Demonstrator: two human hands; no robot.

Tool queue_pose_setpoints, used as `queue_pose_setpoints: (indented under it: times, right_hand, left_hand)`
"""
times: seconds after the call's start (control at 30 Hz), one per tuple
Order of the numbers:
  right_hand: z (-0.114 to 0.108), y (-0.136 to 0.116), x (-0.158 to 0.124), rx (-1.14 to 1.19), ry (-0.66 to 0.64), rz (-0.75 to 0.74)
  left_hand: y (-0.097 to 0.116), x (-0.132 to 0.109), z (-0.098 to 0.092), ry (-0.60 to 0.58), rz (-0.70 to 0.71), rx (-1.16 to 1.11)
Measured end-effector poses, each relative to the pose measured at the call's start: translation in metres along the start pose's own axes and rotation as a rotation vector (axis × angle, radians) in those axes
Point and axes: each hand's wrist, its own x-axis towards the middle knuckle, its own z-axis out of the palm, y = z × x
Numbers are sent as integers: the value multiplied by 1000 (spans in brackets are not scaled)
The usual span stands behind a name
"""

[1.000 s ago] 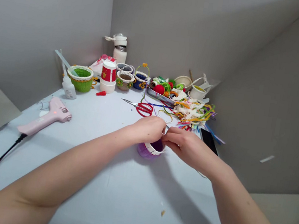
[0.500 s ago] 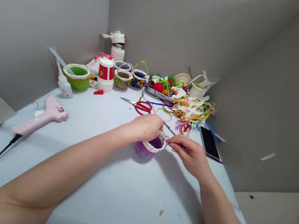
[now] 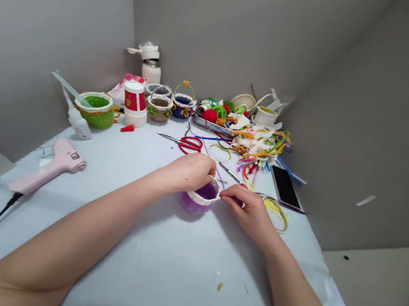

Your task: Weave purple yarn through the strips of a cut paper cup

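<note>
Gripping purple cup (image 3: 196, 203) mid-way across the table (image 3: 153, 270), left hand (image 3: 188, 171) stays curled over its white rim | right hand (image 3: 247, 211) has sunk lower, fingertips pinched together at the cup's right rim, what they pinch too small to tell | yellow loop (image 3: 276, 213) now uncovered just beside it | phone (image 3: 284, 186) beyond.

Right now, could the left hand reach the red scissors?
Probably yes: the red scissors lie just beyond the left hand, with bare table between, though that hand holds the purple cup.
</note>
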Motion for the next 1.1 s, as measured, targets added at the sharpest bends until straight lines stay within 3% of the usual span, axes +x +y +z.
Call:
queue_pose_setpoints:
  times: [0.33,0.47,0.63,0.9,1.1]
  right_hand:
    - [7,-2,-1,-18,15,73]
    - [14,-2,2,17,2,65]
    - [18,2,4,51,-20,71]
    - [2,-10,4,5,-32,172]
    - [-17,-26,7,-93,-148,231]
  left_hand:
    - [15,-17,-17,-155,-50,167]
    - [8,-12,-13,-111,85,60]
    - [3,-3,-4,-164,256,-60]
    - [-1,-1,5,-73,213,-40]
    - [1,-1,3,-54,171,-14]
